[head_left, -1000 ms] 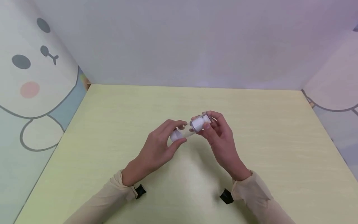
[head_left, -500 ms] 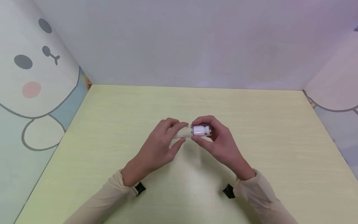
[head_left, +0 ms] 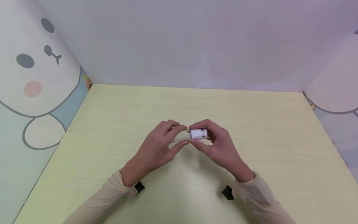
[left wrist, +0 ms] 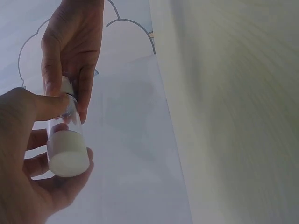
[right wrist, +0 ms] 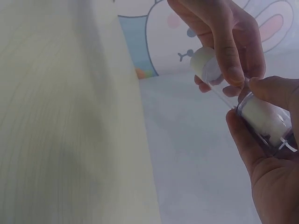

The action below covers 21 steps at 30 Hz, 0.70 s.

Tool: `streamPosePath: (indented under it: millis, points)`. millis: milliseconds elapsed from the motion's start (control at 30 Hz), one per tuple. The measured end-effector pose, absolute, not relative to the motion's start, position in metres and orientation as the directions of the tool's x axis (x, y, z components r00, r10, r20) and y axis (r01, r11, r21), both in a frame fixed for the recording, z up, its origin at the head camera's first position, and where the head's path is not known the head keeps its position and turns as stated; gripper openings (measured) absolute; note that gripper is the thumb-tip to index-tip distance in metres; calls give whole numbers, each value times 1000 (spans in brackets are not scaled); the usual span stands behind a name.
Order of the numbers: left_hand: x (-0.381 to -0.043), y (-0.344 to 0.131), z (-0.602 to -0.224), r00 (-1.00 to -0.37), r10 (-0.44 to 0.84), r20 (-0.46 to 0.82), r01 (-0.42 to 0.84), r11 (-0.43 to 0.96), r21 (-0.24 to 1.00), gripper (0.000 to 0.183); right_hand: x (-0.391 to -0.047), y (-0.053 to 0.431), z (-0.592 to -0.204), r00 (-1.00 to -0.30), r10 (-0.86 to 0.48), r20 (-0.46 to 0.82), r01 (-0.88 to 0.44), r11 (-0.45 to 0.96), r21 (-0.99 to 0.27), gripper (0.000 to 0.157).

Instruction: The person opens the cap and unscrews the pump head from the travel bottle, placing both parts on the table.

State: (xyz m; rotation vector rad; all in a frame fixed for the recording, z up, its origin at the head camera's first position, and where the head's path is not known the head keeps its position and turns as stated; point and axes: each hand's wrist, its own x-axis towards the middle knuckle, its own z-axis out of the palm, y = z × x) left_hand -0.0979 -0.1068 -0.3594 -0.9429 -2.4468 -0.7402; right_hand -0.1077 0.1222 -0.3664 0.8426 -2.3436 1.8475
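Both hands hold a small clear bottle (head_left: pixel 181 136) sideways above the table in the head view. My left hand (head_left: pixel 158 143) grips its see-through body, thumb on the near side and fingers on the far side. A white base (left wrist: pixel 68 156) closes the bottle's left end, facing the camera in the left wrist view. At the other end my right hand (head_left: pixel 221 144) pinches the white top (head_left: pixel 197 133), which sits inside a clear cover (right wrist: pixel 254 128). The fingertips of both hands nearly meet where top and body join.
A pale wood-grain table (head_left: pixel 117 109) lies under the hands. Behind it rises a plain light wall (head_left: pixel 179 43), with cartoon-printed panels (head_left: pixel 33 71) at the sides. Black blocks (head_left: pixel 227 193) show at both sleeve cuffs.
The right hand has come down and turned, so the bottle's tilted top now lies nearly level with the body. Its thumb and fingers have shifted to the joint. The left hand has barely moved.
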Motion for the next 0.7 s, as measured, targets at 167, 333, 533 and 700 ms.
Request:
streamPosePath:
  millis: [167,333,533,700]
  points:
    - [-97,-106,-358,-698,473,537,694,633,344,38,-107,121,-365,-842,-374,388,-462,129,-877,37]
    - [-96,-106,-357,-706,474,527,692,620,370,39,-106,124,-363,-857,-380,349,-428,146,-892,38]
    - [-95,-106,-356,-725,457,516,676,617,403,40,-107,126,-362,-892,-373,255,-334,166,-928,43]
    - [-95,-106,-355,-742,431,513,659,605,446,39,-109,127,-361,-893,-381,241,-305,116,-945,49]
